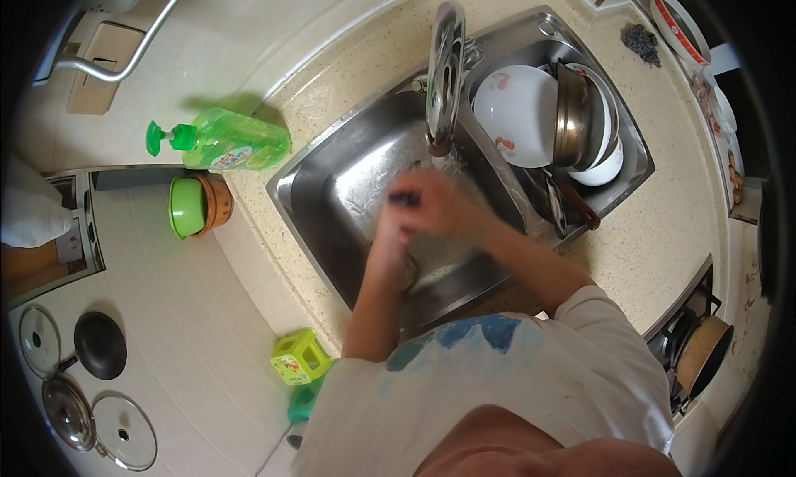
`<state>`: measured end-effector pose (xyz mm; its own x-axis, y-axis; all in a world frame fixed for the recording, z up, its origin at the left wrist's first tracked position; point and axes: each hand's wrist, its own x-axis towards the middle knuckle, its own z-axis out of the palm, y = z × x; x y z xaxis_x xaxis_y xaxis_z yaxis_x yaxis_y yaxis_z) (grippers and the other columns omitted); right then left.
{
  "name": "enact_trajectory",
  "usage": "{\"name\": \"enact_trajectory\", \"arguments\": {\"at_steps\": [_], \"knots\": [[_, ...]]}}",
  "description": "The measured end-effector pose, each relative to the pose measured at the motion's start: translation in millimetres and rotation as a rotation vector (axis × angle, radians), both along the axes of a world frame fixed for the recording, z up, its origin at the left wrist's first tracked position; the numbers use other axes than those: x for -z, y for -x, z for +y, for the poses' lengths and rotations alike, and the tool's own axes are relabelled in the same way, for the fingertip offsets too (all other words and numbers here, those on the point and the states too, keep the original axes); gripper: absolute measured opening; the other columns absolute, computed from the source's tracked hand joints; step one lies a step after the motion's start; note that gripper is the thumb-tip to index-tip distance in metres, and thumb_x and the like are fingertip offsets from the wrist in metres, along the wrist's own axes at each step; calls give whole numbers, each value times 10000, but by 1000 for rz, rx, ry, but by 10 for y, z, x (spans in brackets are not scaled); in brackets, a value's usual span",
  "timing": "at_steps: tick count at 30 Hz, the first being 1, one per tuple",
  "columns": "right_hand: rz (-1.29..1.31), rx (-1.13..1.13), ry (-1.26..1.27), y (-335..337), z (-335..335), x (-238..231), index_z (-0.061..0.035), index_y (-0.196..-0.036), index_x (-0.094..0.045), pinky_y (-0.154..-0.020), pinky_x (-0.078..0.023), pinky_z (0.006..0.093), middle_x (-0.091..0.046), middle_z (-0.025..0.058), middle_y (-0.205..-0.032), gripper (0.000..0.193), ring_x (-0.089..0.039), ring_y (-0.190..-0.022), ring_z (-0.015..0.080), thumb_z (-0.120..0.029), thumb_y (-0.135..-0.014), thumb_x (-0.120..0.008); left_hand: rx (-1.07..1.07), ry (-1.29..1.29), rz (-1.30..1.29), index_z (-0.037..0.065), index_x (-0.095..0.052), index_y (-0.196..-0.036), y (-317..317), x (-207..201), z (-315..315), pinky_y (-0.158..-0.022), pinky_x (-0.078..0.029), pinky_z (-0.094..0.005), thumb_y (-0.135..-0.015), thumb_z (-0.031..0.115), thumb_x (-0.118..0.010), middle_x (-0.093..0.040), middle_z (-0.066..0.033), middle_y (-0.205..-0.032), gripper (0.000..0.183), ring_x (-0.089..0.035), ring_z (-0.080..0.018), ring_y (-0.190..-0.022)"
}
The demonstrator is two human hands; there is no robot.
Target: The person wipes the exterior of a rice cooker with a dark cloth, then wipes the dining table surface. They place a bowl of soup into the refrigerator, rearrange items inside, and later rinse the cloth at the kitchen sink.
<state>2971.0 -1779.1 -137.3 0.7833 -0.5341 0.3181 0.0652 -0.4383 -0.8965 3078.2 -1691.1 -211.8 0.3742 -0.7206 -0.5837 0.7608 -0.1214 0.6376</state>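
My two hands are close together over the left basin [332, 203] of a steel double sink, just below the chrome faucet [448, 71]. My left hand [391, 220] is closed around something, its fingers partly covered by the other hand. A small dark thing [405, 198] shows between the two hands, too blurred to name. Motion smears my right hand [448, 203], which lies against the left one, so its fingers cannot be made out. Wet shine covers the basin floor.
White bowls [516, 116] and a brown metal pot [570, 116] fill the right basin. A green pump bottle [236, 139] stands left of the sink. A dark scouring pad [641, 44] lies on the far right counter. A pan [703, 357] sits on the stove at right.
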Motion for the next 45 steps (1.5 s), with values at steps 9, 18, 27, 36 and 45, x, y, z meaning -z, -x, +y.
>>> {"name": "enact_trajectory", "arguments": {"at_steps": [9,18,27,36,45], "knots": [[391,450,44,-234,-168,179,-98,-791,-654,-682,-473,438,-613,114,-786,200,-575,-748,361,-297,-777,-665,-82,61,58,124,-510,-1222,281,61,-81,-788,-523,-326,-983,353,-473,-584,-54,-1141,333,-602,-193,-984],[163,150,120,-71,459,238,-97,-884,-654,-896,-351,488,-557,128,-812,231,-552,-938,303,-319,-822,-669,102,394,141,99,-488,-1275,214,-182,32,-886,-491,-316,-945,299,-558,-580,-67,-1171,392,-578,-184,-1079],[122,210,-1140,-36,-394,985,-78,-1027,-637,-730,-489,327,-667,44,-967,288,-630,-847,151,-329,-889,-656,-29,134,-64,59,-567,-1165,182,-256,-170,-825,-501,-291,-982,239,-487,-641,-54,-1045,268,-625,-167,-928],[46,196,47,58,42,103,-90,-912,-668,-871,-456,390,-629,79,-929,221,-612,-898,262,-245,-767,-730,29,58,385,90,-519,-1250,-61,-114,-99,-851,-508,-431,-943,421,-516,-623,-103,-1070,451,-610,-269,-994],[168,367,-108,-201,-372,506,-82,-918,-617,-904,-416,451,-603,170,-908,203,-579,-983,342,-203,-767,-680,33,258,469,164,-402,-1385,382,-227,-282,-990,-391,-558,-940,523,-429,-506,-125,-1303,573,-544,-303,-1126]]}}
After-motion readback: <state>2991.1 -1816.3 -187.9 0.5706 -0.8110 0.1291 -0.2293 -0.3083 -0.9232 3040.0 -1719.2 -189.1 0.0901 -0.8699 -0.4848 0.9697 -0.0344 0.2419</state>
